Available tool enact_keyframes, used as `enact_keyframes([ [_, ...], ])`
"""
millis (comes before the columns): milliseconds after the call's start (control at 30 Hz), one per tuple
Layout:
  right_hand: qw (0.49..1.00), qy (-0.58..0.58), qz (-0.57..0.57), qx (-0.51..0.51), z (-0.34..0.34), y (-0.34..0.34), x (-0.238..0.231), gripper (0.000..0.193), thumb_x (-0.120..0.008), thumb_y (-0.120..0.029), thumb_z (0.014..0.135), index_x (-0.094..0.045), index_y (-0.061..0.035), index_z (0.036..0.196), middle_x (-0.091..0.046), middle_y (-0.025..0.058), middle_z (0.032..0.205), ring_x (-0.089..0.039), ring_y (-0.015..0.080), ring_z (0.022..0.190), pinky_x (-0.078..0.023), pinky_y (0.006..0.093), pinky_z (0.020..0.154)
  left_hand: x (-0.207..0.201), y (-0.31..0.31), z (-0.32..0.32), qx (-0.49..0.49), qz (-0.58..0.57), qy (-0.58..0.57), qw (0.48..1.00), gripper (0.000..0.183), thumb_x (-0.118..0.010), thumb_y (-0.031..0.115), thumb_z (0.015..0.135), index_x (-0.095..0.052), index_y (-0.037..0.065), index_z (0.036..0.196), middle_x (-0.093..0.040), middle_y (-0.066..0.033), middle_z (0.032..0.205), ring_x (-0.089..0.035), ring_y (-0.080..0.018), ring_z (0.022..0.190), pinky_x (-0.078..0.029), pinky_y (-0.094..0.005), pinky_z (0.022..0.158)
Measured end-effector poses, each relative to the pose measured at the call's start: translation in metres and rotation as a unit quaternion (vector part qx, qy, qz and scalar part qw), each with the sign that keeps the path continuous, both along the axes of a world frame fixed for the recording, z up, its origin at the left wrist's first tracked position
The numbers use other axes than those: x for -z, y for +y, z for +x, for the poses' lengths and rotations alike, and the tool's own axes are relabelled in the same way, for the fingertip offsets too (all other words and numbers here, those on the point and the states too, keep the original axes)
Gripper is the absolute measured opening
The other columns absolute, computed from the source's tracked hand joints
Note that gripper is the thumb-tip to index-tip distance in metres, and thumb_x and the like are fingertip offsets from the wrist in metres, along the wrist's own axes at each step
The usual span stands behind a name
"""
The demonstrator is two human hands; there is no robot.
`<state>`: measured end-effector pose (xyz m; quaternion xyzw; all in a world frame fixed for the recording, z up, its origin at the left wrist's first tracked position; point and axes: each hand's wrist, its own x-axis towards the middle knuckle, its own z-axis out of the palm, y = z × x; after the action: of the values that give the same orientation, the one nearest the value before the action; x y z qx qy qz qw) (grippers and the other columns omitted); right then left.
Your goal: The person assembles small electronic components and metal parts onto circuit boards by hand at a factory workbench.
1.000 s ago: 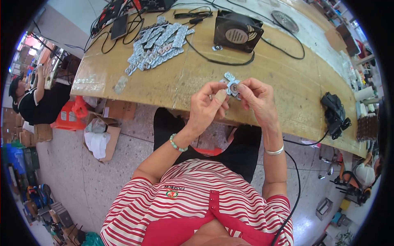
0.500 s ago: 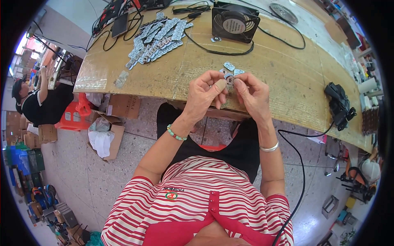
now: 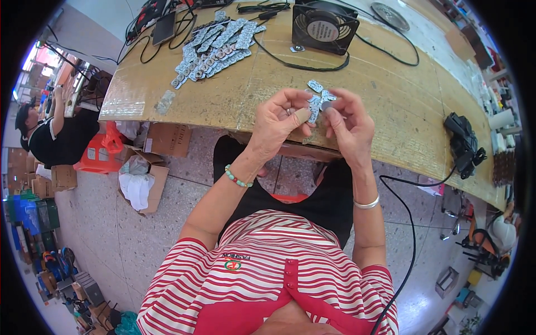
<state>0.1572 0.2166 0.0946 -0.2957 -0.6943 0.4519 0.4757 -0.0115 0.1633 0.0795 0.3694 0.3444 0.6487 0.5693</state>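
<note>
At the table's near edge, my left hand [image 3: 283, 118] pinches a small blue-and-white printed strip [image 3: 314, 109] between thumb and fingers. Close beside it, my right hand [image 3: 353, 121] has a small round grey disc [image 3: 326, 105] between thumb and forefinger. The disc overlaps the strip's right edge in view; whether they touch I cannot tell. Just beyond my fingers, a loose piece of the same printed material [image 3: 315, 86] lies on the table, with another by my right fingertips. Farther off to the left is a pile of similar strips [image 3: 223, 47], some showing round pockets.
A black square fan [image 3: 325, 27] stands at the far side, its cable curving over the cardboard-covered table [image 3: 234, 103]. Black adapters and cables [image 3: 464, 142] lie at right. A black cord hangs down my right side. At left, another person [image 3: 56, 131] sits near an open carton [image 3: 146, 187].
My hands have drawn slightly apart, the right one shifting right. A grey disc now shows in my right fingers, while the strip stays in my left.
</note>
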Motion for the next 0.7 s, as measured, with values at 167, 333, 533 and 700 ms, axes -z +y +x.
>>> enact_keyframes([
  [167,0.971,0.065,-0.221,-0.07,0.004,0.0,0.009,0.019,-0.063,0.0,0.092,-0.062,0.0054,0.11,-0.068,0.0079,0.085,-0.065,0.0095,0.072,-0.052,0.02,0.058,-0.001,0.002,0.006,-0.05,-0.009,-0.001,0.999,0.028,-0.064,0.002,0.092,-0.06,-0.007,0.118,-0.066,-0.0083,0.091,-0.066,-0.0128,0.073,-0.057,-0.0233,0.068],
  [333,0.964,0.102,-0.234,-0.07,0.004,0.002,0.01,0.017,-0.064,-0.001,0.092,-0.062,0.005,0.108,-0.068,0.0073,0.083,-0.064,0.0093,0.069,-0.052,0.0201,0.058,0.001,0.003,0.007,-0.037,-0.007,0.06,0.997,0.027,-0.063,0.003,0.093,-0.062,-0.008,0.117,-0.067,-0.0095,0.093,-0.066,-0.0124,0.077,-0.058,-0.0236,0.068],
  [533,0.981,0.06,-0.177,-0.047,0.003,0.001,0.014,0.013,-0.063,-0.002,0.093,-0.063,0.0033,0.105,-0.068,0.0055,0.082,-0.064,0.0085,0.068,-0.051,0.0198,0.056,0.002,0.003,0.007,-0.043,-0.012,0.083,0.996,0.023,-0.063,0.002,0.093,-0.063,-0.007,0.113,-0.068,-0.0096,0.092,-0.066,-0.0118,0.074,-0.058,-0.0229,0.066],
  [700,0.985,0.042,-0.163,-0.04,0.002,0.001,0.016,0.012,-0.062,-0.002,0.093,-0.063,0.0033,0.104,-0.068,0.0059,0.079,-0.064,0.0082,0.065,-0.051,0.0198,0.055,-0.001,0.003,0.008,-0.045,-0.017,0.103,0.993,0.019,-0.063,0.001,0.092,-0.065,-0.006,0.11,-0.068,-0.0103,0.091,-0.067,-0.0115,0.073,-0.058,-0.0224,0.063],
])
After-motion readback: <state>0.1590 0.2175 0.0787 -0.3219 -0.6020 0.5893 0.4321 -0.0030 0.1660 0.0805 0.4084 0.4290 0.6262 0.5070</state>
